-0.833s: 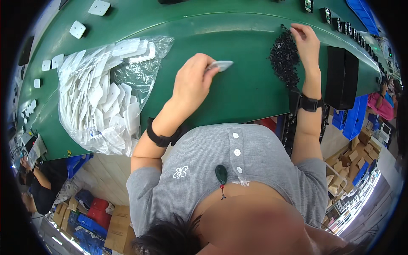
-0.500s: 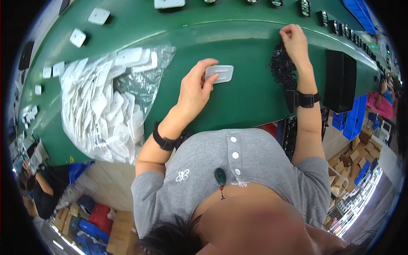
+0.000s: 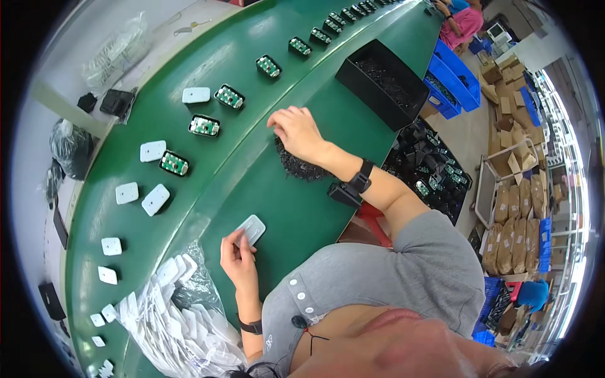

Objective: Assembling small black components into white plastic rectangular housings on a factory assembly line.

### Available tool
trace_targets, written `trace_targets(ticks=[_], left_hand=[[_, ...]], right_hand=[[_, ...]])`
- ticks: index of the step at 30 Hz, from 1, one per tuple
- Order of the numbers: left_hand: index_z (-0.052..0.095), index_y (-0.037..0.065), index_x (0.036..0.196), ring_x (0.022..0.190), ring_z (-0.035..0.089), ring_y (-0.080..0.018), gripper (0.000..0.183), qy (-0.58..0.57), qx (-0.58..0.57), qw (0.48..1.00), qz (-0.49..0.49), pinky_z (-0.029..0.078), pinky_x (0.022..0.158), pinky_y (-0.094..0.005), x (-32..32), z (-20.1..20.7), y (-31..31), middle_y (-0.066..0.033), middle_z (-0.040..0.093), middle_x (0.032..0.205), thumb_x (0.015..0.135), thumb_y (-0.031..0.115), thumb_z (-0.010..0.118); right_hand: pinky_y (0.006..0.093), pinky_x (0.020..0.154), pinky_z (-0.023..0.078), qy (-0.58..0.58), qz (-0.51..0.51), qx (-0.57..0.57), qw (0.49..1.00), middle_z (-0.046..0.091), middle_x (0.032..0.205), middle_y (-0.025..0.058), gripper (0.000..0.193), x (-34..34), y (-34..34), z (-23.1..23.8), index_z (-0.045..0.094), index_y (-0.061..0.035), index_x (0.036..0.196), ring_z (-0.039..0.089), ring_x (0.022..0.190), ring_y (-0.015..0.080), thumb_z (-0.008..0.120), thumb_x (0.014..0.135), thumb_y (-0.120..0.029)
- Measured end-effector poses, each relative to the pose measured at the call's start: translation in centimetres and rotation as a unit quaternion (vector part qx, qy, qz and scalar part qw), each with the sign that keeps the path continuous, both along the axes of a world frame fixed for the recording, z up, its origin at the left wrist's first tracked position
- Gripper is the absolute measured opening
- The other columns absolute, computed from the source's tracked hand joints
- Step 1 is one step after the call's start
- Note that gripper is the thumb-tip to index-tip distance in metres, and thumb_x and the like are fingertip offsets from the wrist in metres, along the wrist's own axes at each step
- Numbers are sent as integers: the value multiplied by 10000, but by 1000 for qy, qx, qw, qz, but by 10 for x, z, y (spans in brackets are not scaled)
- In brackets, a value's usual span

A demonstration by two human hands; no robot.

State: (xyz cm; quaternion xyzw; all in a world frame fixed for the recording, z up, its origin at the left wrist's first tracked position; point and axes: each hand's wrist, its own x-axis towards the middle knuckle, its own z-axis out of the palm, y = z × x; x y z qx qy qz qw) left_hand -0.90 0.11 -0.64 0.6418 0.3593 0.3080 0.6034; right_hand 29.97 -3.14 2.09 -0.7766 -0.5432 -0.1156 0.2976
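Note:
My left hand [image 3: 239, 268] grips the near end of a white rounded plastic cover [image 3: 254, 228], thumb and fingers at its edge, low over the green bench. Farther off, my right hand [image 3: 299, 131] hovers at the far edge of a heap of small black parts [image 3: 301, 169]. Its fingers are curled together, and whatever they may hold is too small to make out. Beside my left arm lies a clear plastic bag [image 3: 205, 286] spilling many white covers [image 3: 170, 315].
Black housings with green circuit boards [image 3: 205, 125] line the far strip of the bench, with white covers [image 3: 126, 193] among them. A black box [image 3: 384, 82] of small dark parts stands right of the heap. Below it sits a crate of black housings [image 3: 435, 170]; blue bins [image 3: 450, 82] are beyond.
The view has swung to the right, showing more of the bench line. My left hand still holds the white cover; my right hand stays by the black heap with its fingers curled.

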Motion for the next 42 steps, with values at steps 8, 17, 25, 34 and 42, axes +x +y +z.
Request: trace_targets(ticks=[8,17,25,34,42], left_hand=[[675,7,1048,577,530,-68,163,24,96,995,17,389,474,-192,8,13,-2,-41,529,887,918,-26,583],[663,9,1082,611,509,-58,192,28,176,982,67,413,504,-188,8,19,-6,-22,498,870,900,-30,618],[646,-8,921,598,546,-107,49,17,167,983,80,443,497,-223,3,15,-4,-74,534,908,874,-21,651],[637,-25,951,631,614,-112,64,12,32,995,89,479,527,-212,0,21,-3,-62,544,886,892,0,638],[622,-20,1009,660,616,-115,124,-105,-33,989,99,478,505,-224,4,20,-4,-73,541,910,887,-42,626]], right_hand=[[293,728,500,454,194,-25,869,610,863,67,190,-95,-13,18,587,-29,1038,600,796,142,662,864,-41],[248,697,498,678,284,-69,674,565,919,71,338,-138,-7,0,460,-5,1162,584,809,109,662,895,-50],[260,708,531,690,266,-33,673,555,906,65,304,-147,-4,-14,464,-8,1098,586,802,114,679,885,-38],[236,613,514,640,228,-93,728,613,857,55,82,-146,-15,17,610,8,920,621,716,105,660,894,-52],[211,616,479,641,234,-115,722,574,887,38,63,-142,-15,14,612,22,916,602,691,90,644,897,-29]])
